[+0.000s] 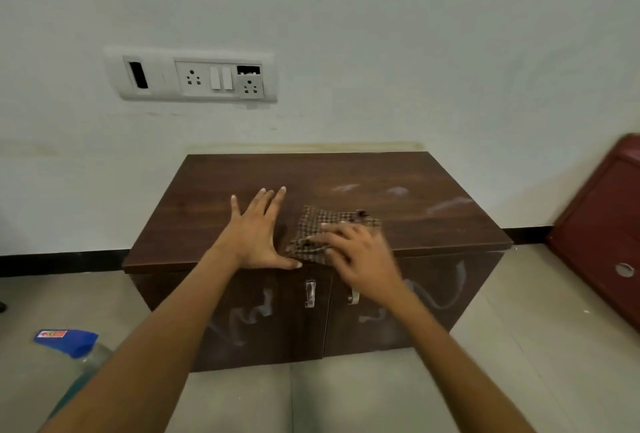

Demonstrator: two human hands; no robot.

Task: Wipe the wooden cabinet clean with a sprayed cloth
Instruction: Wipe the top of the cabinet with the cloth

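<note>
Nearest to us, at the lower left, we see a spray bottle (69, 342) with a blue head standing on the tiled floor (519, 346), partly behind the left forearm. Beyond it stands the wooden cabinet (346, 172), low and dark brown, with white smears on its two doors and two metal handles (310, 292) at the middle. On its top, near the front edge, the left hand (256, 235) lies flat on the wood with fingers straight and spread apart. Just beside it, the right hand (360, 256), a little blurred, presses the checked cloth (318, 224) down with fingers apart. Farther on the top we see more white smears. Behind is a white wall with a socket panel (194, 77), and at the right a red cabinet (602, 224).
</note>
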